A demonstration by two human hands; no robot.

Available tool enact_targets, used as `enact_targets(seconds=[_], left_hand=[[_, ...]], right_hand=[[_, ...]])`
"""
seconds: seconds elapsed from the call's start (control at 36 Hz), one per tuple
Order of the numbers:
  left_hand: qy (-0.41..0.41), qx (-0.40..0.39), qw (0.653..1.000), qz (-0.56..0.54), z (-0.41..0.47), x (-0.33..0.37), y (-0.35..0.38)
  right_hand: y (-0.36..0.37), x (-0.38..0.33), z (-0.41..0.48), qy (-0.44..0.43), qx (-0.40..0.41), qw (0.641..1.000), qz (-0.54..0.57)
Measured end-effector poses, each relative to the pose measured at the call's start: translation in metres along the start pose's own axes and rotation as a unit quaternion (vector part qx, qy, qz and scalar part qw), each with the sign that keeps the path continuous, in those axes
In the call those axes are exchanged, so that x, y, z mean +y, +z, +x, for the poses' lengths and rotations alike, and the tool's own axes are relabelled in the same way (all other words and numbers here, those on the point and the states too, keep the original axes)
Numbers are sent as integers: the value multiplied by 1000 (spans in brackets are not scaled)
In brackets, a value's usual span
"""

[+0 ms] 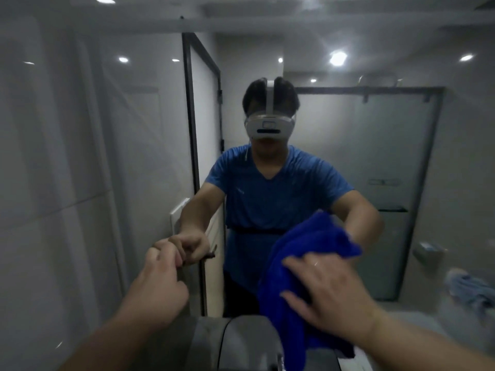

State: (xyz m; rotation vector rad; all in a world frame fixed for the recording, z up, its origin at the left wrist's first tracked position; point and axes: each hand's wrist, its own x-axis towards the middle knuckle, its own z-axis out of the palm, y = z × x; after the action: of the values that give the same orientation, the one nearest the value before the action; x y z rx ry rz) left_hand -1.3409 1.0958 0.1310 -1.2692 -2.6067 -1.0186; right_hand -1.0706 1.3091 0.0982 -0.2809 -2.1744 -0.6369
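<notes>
I face a large wall mirror (pixel 375 156) that shows my reflection in a blue shirt. My right hand (pixel 329 298) lies with spread fingers on a dark blue cloth (pixel 300 253) and presses it against the glass. The cloth hangs down below my palm. My left hand (pixel 158 285) is curled at the mirror's surface, fingertips meeting their reflection. It seems to pinch a small dark object (pixel 183 263); what this object is cannot be told.
A grey basin (pixel 241 341) and the top of a tap (pixel 278 362) sit right below the mirror. Glossy white wall tiles (pixel 53 183) stand at the left. A crumpled light blue cloth (pixel 471 290) lies at the far right. The mirror shows a frosted glass door behind me.
</notes>
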Motion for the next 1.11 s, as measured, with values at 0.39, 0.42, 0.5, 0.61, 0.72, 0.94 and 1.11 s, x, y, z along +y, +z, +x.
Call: enact_targets(seconds=[0.39, 0.42, 0.5, 0.61, 0.72, 0.94, 1.11], left_hand=[[-29, 12, 999, 20, -1, 2, 2], [-35, 8, 999, 25, -1, 2, 1], [-51, -1, 998, 36, -3, 8, -4], [-6, -57, 993, 100, -11, 44, -9], [126, -71, 988, 61, -26, 139, 4], [407, 233, 883, 1, -13, 300, 22], [470, 320, 818, 89, 32, 333, 26]], right_hand=[[-142, 163, 251, 393, 431, 797, -158], [-139, 154, 247, 389, 430, 799, -157], [-118, 124, 213, 350, 413, 832, -120], [-78, 95, 133, 266, 324, 905, -72], [-38, 75, 23, 227, 245, 942, -36], [-27, 83, -173, 389, 83, 918, 18], [-75, 159, -157, 517, 189, 835, 14]])
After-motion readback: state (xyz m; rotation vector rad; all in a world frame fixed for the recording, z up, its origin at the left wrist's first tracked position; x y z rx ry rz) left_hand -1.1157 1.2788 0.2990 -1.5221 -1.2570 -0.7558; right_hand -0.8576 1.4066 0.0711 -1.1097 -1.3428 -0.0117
